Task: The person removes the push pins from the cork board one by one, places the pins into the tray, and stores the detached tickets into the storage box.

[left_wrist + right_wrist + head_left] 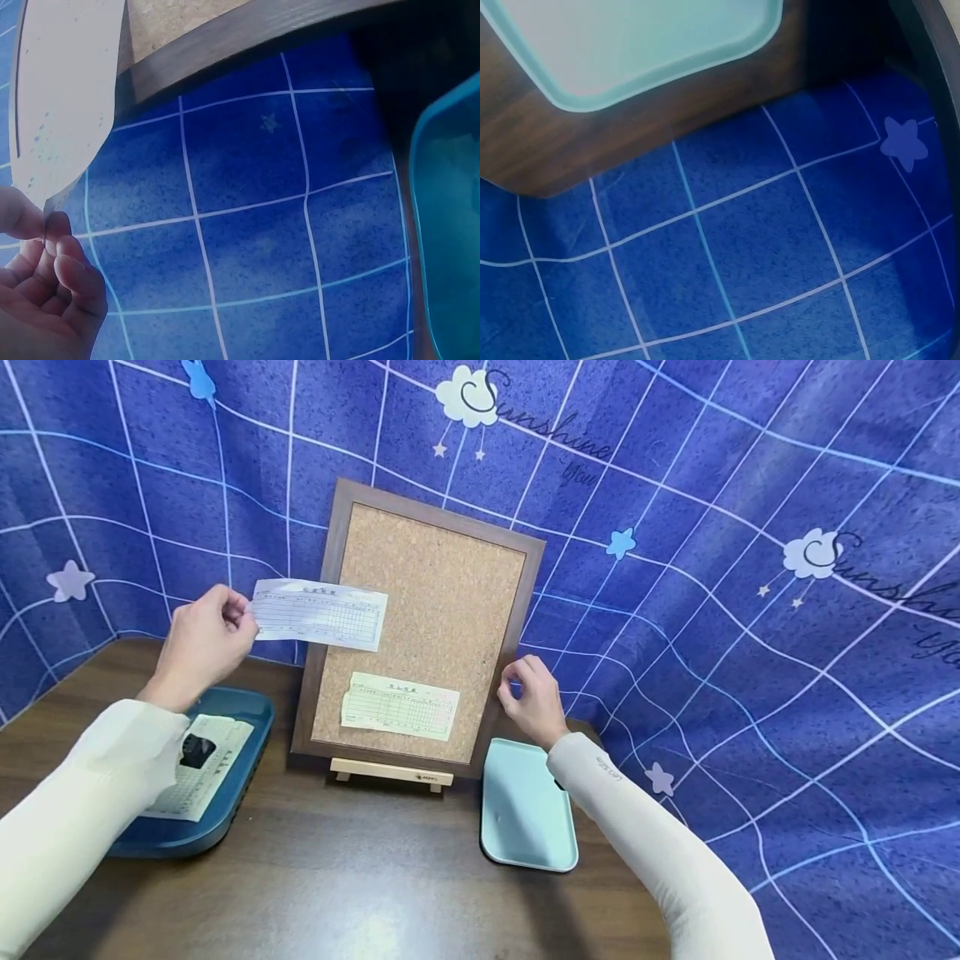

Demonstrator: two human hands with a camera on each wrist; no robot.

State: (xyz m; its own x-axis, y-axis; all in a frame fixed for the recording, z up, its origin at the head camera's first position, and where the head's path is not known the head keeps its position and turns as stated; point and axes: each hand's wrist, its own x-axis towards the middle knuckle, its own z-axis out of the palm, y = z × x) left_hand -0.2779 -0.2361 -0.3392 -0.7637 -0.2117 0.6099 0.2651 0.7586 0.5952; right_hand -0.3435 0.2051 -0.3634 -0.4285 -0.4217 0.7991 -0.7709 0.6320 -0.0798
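My left hand pinches one end of a white printed form slip between thumb and fingers. The slip stretches rightward, its far part in front of the upper left of a framed cork board. In the left wrist view the slip rises from the pinching fingertips. Lower on the board a pale green printed form slip lies flat against the cork. Beside the board's right edge is my right hand, its fingers bent toward the thumb; whether something tiny sits between them cannot be made out. The right wrist view does not show it.
A dark blue tray at left holds more printed slips and a small black object. A light turquoise tray lies at right. The board leans on a small wooden stand; a blue patterned cloth hangs behind the table.
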